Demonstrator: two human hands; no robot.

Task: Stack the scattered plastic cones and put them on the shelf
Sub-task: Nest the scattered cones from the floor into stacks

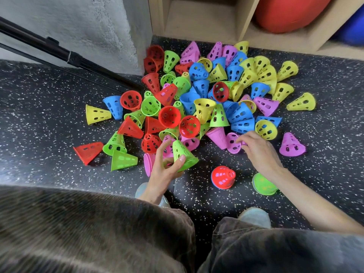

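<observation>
A big heap of perforated plastic cones (204, 95) in red, green, blue, yellow and pink lies scattered on the speckled black floor. My left hand (163, 170) holds a green cone (184, 155) just above the floor at the heap's near edge, thumb on its side. My right hand (258, 148) reaches into the heap and its fingertips touch a pink cone (233, 143) lying on its side. A red cone (223, 177) stands upright near my knees, with a green cone (263, 184) beside it under my right forearm. The wooden shelf (202, 22) stands behind the heap.
The shelf's open compartment lies straight ahead; a red ball (289, 12) and a blue one (352, 26) fill the compartment to its right. A black pole (59, 50) slants along the grey wall at left. My knees and shoes fill the foreground.
</observation>
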